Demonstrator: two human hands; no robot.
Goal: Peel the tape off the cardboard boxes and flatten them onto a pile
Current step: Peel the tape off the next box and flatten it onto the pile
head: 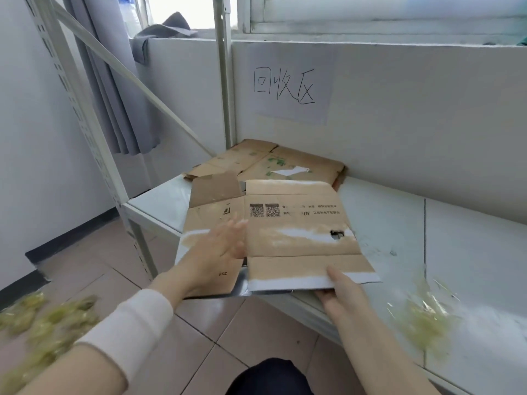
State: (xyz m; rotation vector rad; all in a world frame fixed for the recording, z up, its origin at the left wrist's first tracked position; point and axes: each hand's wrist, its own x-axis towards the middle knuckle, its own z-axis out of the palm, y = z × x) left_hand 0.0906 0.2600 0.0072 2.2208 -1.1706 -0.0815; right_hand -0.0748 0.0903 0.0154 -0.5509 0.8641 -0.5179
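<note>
Pinching near edge of flattened box (299,223) with right hand (342,292); pressing it with blurred left hand (216,252), fingers apparently straight.

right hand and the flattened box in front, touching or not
Touching. The head view shows the right hand pinching the near edge of the flattened box, with the thumb on top of the flap and the fingers underneath.

Cool daylight comes from the window (370,12) up beyond the left hand (219,252), its panes blown out white. Shadows are faint and soft. That hand is smeared by motion, and the tape (42,323) left of it is blurred. The rack posts (82,132) bow toward the frame's edge.
</note>
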